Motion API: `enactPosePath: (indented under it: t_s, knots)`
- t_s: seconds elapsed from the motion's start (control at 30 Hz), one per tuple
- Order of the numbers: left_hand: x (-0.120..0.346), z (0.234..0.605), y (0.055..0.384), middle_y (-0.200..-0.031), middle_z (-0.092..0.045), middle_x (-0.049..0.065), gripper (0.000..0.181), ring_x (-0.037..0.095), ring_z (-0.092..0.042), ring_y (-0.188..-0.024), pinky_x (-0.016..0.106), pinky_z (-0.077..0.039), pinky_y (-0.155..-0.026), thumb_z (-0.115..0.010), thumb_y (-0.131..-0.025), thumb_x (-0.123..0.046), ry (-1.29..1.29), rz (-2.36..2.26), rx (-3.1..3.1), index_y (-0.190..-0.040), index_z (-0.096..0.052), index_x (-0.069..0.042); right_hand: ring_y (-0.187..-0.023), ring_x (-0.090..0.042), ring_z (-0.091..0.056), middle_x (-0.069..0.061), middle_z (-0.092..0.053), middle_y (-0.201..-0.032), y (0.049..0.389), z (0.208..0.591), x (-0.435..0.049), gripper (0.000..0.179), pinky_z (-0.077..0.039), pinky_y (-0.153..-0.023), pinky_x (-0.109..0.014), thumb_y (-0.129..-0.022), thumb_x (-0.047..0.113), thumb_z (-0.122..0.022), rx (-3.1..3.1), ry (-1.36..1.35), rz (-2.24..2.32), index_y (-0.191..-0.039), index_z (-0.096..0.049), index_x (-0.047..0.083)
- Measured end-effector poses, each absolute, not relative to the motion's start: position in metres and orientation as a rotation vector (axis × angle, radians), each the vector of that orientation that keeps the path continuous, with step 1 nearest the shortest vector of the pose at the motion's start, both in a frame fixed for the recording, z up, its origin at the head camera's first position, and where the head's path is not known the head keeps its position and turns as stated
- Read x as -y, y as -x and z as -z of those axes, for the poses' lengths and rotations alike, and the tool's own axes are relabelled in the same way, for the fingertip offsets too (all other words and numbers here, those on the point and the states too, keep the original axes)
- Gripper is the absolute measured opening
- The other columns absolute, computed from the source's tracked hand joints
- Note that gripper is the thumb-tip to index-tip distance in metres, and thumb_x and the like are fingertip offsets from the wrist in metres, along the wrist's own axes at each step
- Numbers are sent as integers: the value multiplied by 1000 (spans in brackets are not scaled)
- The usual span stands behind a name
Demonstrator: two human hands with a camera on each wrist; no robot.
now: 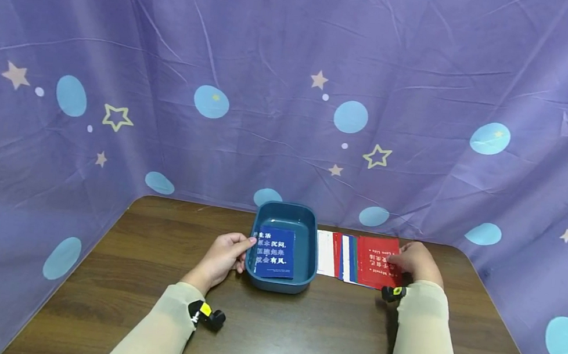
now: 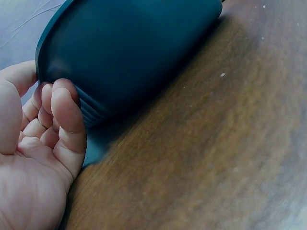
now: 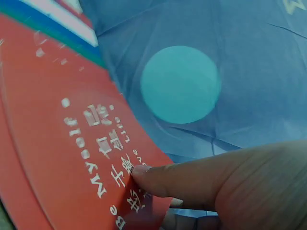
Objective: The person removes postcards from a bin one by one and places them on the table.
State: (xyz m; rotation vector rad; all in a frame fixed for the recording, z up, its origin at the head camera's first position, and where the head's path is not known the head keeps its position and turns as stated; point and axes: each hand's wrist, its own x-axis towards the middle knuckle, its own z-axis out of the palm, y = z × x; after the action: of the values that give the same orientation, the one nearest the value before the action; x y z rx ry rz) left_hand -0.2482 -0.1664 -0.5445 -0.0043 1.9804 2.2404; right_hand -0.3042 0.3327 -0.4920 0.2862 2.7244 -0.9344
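Observation:
A dark teal tray (image 1: 278,286) stands near the back of the table, with a blue card (image 1: 276,255) printed in white lettering lying inside it. My left hand (image 1: 224,256) pinches the tray's left rim, thumb on top and fingers curled beneath, as the left wrist view shows. To the right of the tray a row of overlapping cards (image 1: 326,253) fans out, white, red, blue and green. The rightmost one is a red card (image 1: 373,262) with white lettering. My right hand (image 1: 417,262) grips its right edge, the thumb lying on the printed face.
The brown wooden table (image 1: 266,333) extends toward me in front of the tray. A purple curtain (image 1: 284,83) with stars and blue dots hangs along its back and sides. Small black cameras (image 1: 394,294) are strapped to both wrists.

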Motion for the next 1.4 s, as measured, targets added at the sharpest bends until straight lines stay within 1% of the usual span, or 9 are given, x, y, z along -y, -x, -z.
enactPosePath:
  t_s: [0.17, 0.27, 0.43, 0.5, 0.6, 0.73, 0.87, 1.1, 1.4]
  knots:
    - [167, 545, 249, -68, -56, -2, 33, 10, -55, -51, 22, -50, -48, -74, -112, -21, 1, -2239, -1980, -88, -62, -2, -92, -33, -66, -16, -71, -93, 310, 502, -333, 33, -60, -82, -47, -92, 35, -88, -2813, -307, 759, -91, -72, 6]
    - [167, 545, 249, -68, -56, -2, 33, 10, -55, -51, 22, -50, -48, -74, -112, -22, 4, -2234, -1981, -88, -63, -2, -95, -35, -64, -17, -68, -93, 302, 491, -324, 32, -59, -86, -50, -94, 32, -87, -2852, -336, 723, -87, -69, 7]
    - [167, 545, 249, -68, -56, -2, 33, 9, -56, -52, 21, -50, -48, -75, -111, -22, 5, -2227, -1989, -87, -63, -3, -86, -27, -58, -6, -59, -81, 299, 482, -324, 34, -48, -74, -37, -98, 29, -81, -2863, -288, 799, -76, -60, 14]
    - [167, 545, 248, -68, -56, -2, 33, 10, -56, -52, 21, -50, -48, -75, -112, -22, 6, -2228, -1987, -87, -63, -3, -86, -26, -57, -5, -59, -82, 298, 476, -323, 30, -46, -72, -35, -100, 29, -78, -2878, -258, 866, -81, -63, 12]
    - [167, 545, 248, -68, -56, -2, 33, 10, -56, -52, 21, -50, -47, -74, -112, -22, 8, -2235, -1981, -87, -63, -3, -95, -28, -59, -9, -64, -95, 294, 463, -315, 28, -50, -78, -38, -105, 32, -75, -2857, -232, 1015, -99, -69, 6]
    - [168, 545, 248, -68, -56, -2, 33, 11, -55, -52, 21, -50, -47, -74, -112, -21, 11, -2239, -1977, -86, -63, -5, -105, -30, -65, -16, -71, -113, 290, 441, -290, 38, -54, -88, -42, -108, 36, -75, -2818, -131, 1143, -122, -69, 1]
    - [168, 545, 248, -68, -56, -2, 32, 10, -56, -51, 21, -50, -47, -75, -111, -21, 3, -2233, -1982, -85, -64, -7, -90, -24, -75, -17, -81, -107, 288, 425, -258, 38, -60, -79, -37, -109, 33, -76, -2832, 87, 1170, -124, -71, -1]
    - [167, 548, 249, -68, -56, -2, 32, 9, -58, -52, 21, -51, -47, -75, -111, -22, -23, -2229, -1983, -84, -63, -9, -81, -19, -73, -11, -79, -97, 281, 415, -197, 30, -58, -71, -30, -109, 29, -77, -2754, 307, 1195, -121, -72, 2]
    - [167, 548, 249, -67, -56, -2, 33, 9, -57, -51, 21, -51, -46, -75, -111, -22, -13, -2243, -1977, -83, -64, -10, -80, -26, -78, -17, -80, -94, 296, 408, -111, 36, -69, -69, -38, -106, 28, -82, -2620, 431, 1036, -127, -71, 1]
